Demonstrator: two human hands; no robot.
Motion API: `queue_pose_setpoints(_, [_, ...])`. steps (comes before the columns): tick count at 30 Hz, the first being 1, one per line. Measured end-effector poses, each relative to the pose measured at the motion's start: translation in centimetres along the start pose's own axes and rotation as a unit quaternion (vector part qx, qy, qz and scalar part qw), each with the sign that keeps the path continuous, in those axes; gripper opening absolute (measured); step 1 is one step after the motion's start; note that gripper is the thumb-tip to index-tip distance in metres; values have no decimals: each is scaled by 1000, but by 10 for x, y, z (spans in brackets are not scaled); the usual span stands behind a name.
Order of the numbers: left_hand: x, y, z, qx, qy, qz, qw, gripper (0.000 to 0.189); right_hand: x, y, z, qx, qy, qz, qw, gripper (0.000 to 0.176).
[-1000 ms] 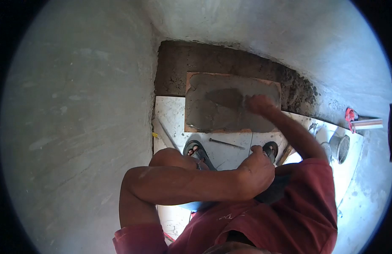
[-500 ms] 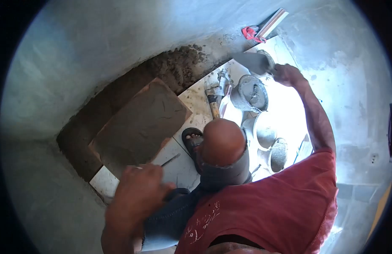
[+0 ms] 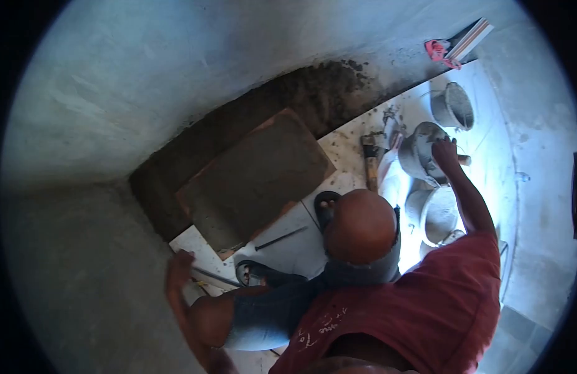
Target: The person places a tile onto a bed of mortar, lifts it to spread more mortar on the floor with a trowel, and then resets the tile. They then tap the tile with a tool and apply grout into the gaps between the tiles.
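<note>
My right hand (image 3: 446,151) is over a bucket of grey mortar (image 3: 416,156), its fingers closed around a trowel whose wooden handle (image 3: 465,160) sticks out to the right. The blade is hidden in or behind the bucket. At the lower left, my left hand (image 3: 179,268) is beside a piece of white tile (image 3: 198,246), fingers loosely apart and no object visible in them; it is dim there. Between my hands a large tile (image 3: 257,177) lies with its back up, coated in smoothed grey mortar, its reddish edges showing.
A bucket (image 3: 454,106) stands farther back, and another (image 3: 433,215) nearer me. A hammer (image 3: 371,165) lies by my knee. A thin dark rod (image 3: 281,238) rests on the white floor tiles. Dark wet mortar (image 3: 313,93) runs along the wall. Pink cloth (image 3: 437,51) is in the far corner.
My right hand has brought the trowel from beyond the mortar bucket down to it. My left hand has moved left, away from the coated tile's corner. The view has shifted.
</note>
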State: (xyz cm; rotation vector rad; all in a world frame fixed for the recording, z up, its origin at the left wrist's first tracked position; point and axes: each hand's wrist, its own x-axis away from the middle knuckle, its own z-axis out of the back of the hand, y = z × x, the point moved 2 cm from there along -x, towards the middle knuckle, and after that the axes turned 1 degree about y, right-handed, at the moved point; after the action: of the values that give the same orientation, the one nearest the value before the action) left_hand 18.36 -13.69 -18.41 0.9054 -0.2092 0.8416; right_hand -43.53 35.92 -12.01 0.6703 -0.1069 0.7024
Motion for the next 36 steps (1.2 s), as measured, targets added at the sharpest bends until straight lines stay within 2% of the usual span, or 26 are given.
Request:
queue_pose_setpoints(1, [5,-31,-21,68,5,-18,998,16,-3,-17,2,-5,125,50,991,17])
queue_pose_setpoints(2, [10,-46,-39,184,17,86,979,15,-7,-45,7,-136,127,86,979,16])
queue_pose_setpoints(3, [17,-50,-62,299,30,187,935,13,-11,-81,21,-262,126,121,949,15])
queue_pose_setpoints(4, [19,-66,-86,284,90,196,934,14,-2,-122,50,-375,104,131,912,14])
queue_pose_setpoints(5, [18,-77,-102,271,150,203,929,14,-8,-157,36,-384,22,154,910,20])
queue_pose_setpoints(6, [19,-82,-116,272,192,212,919,14,-9,-186,34,-444,33,148,883,23])
queue_pose_setpoints(7, [18,-81,-123,299,195,221,908,14,-10,-211,29,-502,41,145,852,26])
queue_pose_setpoints(8, [16,-83,-131,318,206,229,897,14,-15,-230,18,-504,43,156,849,26])
queue_pose_setpoints(10, [10,-81,-137,347,209,238,883,14,-31,-258,-7,-575,82,101,808,29])
queue_pose_setpoints(11, [9,-80,-140,358,210,240,878,15,-38,-270,-15,-578,84,108,805,29])
queue_pose_setpoints(13, [8,-79,-145,376,212,243,869,15,-51,-280,-21,-648,77,13,758,27])
queue_pose_setpoints(16, [0,-78,-147,400,215,245,857,15,-60,-293,-21,-673,59,-8,737,26])
queue_pose_setpoints(20, [-2,-75,-149,433,216,243,840,15,-68,-297,-28,-647,38,23,761,24])
queue_pose_setpoints(22, [-2,-74,-150,451,219,244,830,15,-71,-299,-35,-693,-37,-31,719,24])
queue_pose_setpoints(23, [-2,-75,-150,460,219,244,825,15,-72,-300,-37,-692,-38,-21,721,24])
queue_pose_setpoints(25, [-3,-73,-150,478,219,243,815,15,-77,-303,-50,-759,-74,-21,646,25])
queue_pose_setpoints(26, [-3,-72,-149,487,218,242,811,15,-78,-301,-56,-759,-74,-13,647,25])
queue_pose_setpoints(28, [-3,-69,-147,509,214,240,799,16,-81,-297,-54,-729,-37,28,683,29])
queue_pose_setpoints(30, [2,-68,-141,532,213,237,785,16,-81,-290,-37,-682,-84,-9,726,28])
queue_pose_setpoints(31, [4,-66,-135,543,205,233,780,16,-79,-286,-23,-684,-82,6,725,28])
queue_pose_setpoints(33, [8,-61,-121,573,185,223,766,16,-76,-272,1,-713,-116,13,692,24])
queue_pose_setpoints(34, [8,-59,-112,588,170,212,762,16,-75,-264,16,-712,-111,19,694,24])
queue_pose_setpoints(36, [4,-54,-89,603,143,166,768,18,-72,-253,45,-816,-164,5,554,24])
